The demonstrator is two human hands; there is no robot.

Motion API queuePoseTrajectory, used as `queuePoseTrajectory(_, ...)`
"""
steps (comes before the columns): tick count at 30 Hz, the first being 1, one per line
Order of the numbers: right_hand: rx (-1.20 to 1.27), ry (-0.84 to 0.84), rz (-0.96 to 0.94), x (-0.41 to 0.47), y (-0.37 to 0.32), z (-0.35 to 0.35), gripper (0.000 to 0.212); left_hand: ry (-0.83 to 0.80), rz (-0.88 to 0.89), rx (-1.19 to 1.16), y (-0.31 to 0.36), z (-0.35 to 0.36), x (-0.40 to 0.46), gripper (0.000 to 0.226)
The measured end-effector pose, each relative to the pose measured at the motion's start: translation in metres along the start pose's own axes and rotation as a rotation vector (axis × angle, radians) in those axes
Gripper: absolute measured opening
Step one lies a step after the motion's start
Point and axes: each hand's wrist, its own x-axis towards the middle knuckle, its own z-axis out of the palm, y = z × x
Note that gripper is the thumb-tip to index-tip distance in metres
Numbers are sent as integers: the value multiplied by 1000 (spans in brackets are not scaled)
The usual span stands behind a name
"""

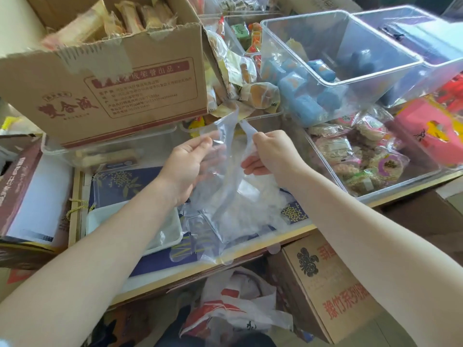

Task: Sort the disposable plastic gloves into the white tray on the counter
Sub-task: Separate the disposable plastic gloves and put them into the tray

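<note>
A clear disposable plastic glove (226,136) is stretched between both hands above the counter, fingers pointing up. My left hand (189,164) pinches its left edge between thumb and fingers. On the other edge, my right hand (271,151) does the same. Below them a loose heap of more clear gloves (238,216) lies on the blue patterned surface. The white tray (172,242) sits at the lower left of the heap, partly hidden under my left forearm, with some clear plastic inside it.
A large cardboard box (112,78) of wrapped snacks stands at the back left. Clear bins (333,53) with blue and assorted packets fill the back right. A brown carton (325,284) and a plastic bag (238,311) sit on the floor below the counter edge.
</note>
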Motion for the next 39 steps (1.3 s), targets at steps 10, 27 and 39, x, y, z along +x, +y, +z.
queuePoseTrajectory(10, 43, -84, -33, -7, 0, 20, 31, -176, 86, -37, -13, 4, -13, 26)
queuePoseTrajectory(27, -513, -58, -282, -25, -6, 23, 39, -406, 278, 265, -5, -2, -25, 29)
queuePoseTrajectory(39, 52, -192, -276, 17, 45, -18, 76, -367, 220, 100, -12, -27, -22, 40)
